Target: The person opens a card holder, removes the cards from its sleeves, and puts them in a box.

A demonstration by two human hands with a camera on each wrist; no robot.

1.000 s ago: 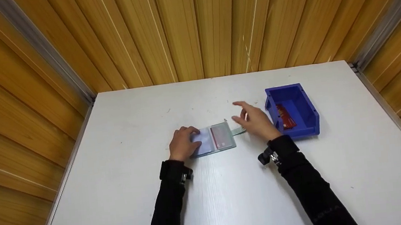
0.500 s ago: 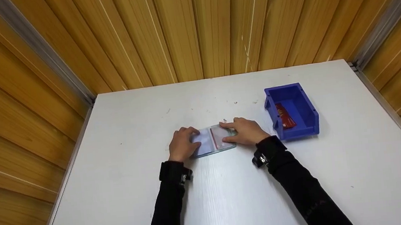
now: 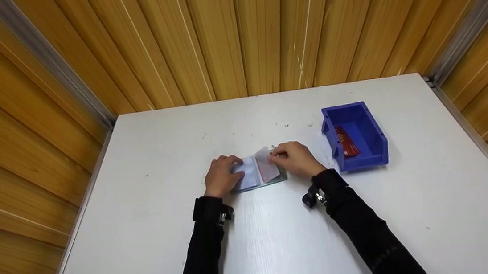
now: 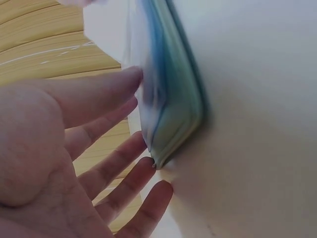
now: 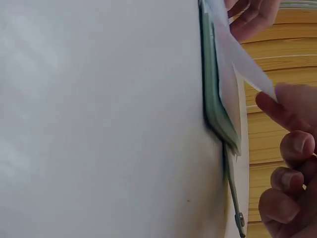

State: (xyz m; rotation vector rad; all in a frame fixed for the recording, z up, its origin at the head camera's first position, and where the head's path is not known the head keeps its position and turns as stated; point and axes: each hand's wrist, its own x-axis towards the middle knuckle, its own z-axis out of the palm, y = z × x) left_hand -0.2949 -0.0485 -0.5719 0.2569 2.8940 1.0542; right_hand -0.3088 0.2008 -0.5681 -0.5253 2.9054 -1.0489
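Note:
A green card holder [image 3: 281,177] lies spread on the white table in the head view, its clear plastic sleeves facing up. My left hand [image 3: 221,176] rests on its left half; in the left wrist view the thumb and fairly straight fingertips touch the pages at the edge of the green cover [image 4: 185,94]. Between thumb and index finger, my right hand [image 3: 297,158] pinches the corner of a clear sleeve [image 5: 252,72], lifted at a slant off the right half. A strap with a metal snap [image 5: 239,218] sticks out from the cover in the right wrist view.
To the right of the hands stands a blue plastic bin [image 3: 384,159] holding red cards [image 3: 348,143]. Wood-patterned panels [image 3: 234,35] rise behind the table [image 3: 159,136] and along both sides.
My right hand has come left from beside the strap to the right half of the card holder and lifted the sleeve's corner. My left hand has stayed in place.

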